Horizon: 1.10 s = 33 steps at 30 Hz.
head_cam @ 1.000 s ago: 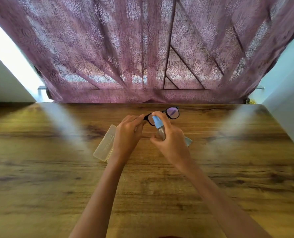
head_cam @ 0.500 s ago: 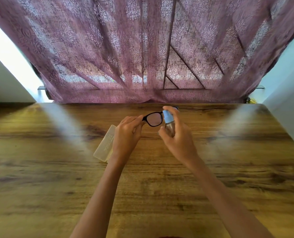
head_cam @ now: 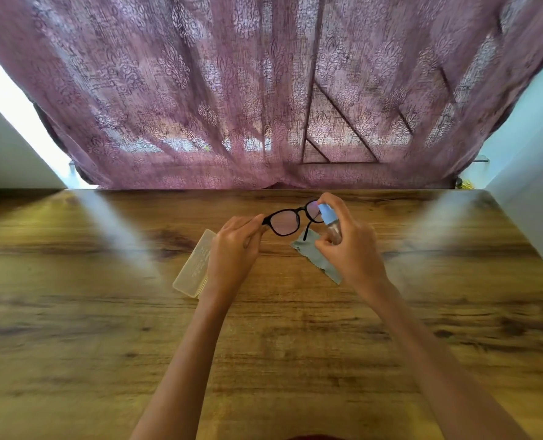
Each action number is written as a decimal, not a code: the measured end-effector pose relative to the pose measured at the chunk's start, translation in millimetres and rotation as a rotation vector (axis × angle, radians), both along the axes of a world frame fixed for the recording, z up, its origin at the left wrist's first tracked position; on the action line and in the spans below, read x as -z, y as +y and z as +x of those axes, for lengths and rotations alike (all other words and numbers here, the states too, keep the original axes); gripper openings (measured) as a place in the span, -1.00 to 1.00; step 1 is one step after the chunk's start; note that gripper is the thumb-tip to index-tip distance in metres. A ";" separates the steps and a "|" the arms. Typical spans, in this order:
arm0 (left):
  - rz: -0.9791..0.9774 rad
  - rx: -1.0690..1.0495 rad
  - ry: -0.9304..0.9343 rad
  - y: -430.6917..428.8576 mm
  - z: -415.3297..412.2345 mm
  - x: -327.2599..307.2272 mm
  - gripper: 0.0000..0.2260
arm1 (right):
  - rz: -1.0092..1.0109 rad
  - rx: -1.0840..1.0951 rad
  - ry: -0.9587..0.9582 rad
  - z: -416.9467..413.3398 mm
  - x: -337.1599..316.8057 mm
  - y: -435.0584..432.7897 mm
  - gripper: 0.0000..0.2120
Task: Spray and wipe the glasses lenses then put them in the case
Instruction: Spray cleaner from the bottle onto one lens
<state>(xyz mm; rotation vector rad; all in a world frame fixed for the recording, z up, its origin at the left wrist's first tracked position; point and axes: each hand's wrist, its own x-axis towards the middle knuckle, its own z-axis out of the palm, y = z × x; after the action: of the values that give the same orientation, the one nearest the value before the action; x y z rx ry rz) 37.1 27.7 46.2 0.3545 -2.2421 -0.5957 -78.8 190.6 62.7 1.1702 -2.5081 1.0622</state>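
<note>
**Both hands up over the table, spraying the glasses**

Our left hand (head_cam: 233, 249) pinched the black-framed glasses (head_cam: 290, 220) by their left end, holding them above the wooden table (head_cam: 105, 312) with the lenses turned toward us. Our right hand (head_cam: 351, 246) was wrapped around the small spray bottle (head_cam: 329, 222), its forefinger resting on top of the light blue head, which sat right against the right lens. Under the glasses, on the tabletop, we had a grey-blue cleaning cloth (head_cam: 316, 260), partly hidden by the right hand. A translucent glasses case (head_cam: 194, 265) lay closed on the table just beside the left hand. Behind the table hung a mauve patterned curtain (head_cam: 232, 90).
</note>
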 end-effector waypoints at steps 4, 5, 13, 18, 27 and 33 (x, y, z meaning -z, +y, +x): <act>-0.007 -0.005 0.001 -0.4 -0.6 0.5 -0.83 | -0.048 0.026 -0.015 -1.8 0.5 -0.8 -0.43; -0.009 -0.006 0.003 -0.4 -1.1 0.5 -0.84 | -0.058 0.017 -0.024 -2.3 0.1 -0.8 -0.43; 0.005 -0.004 0.008 -1.5 -1.2 1.4 -0.82 | -0.007 -0.027 -0.025 -3.5 4.0 0.2 -0.43; 0.013 -0.008 0.008 -0.3 -1.7 0.7 -0.83 | -0.093 0.005 -0.046 5.1 10.9 -1.1 -0.45; 0.028 -0.010 0.004 3.5 0.2 -3.3 -0.84 | -0.100 -0.006 0.000 -3.1 5.9 -4.0 -0.51; 0.018 -0.009 -0.012 3.1 1.0 -2.7 -0.82 | -0.183 0.017 -0.004 -1.6 14.3 -4.8 -0.55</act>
<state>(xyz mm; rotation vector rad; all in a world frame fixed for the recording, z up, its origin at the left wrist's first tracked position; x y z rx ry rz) 38.1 30.8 48.9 0.3779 -2.2463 -0.6105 -80.4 185.8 48.4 1.0945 -2.3604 1.2597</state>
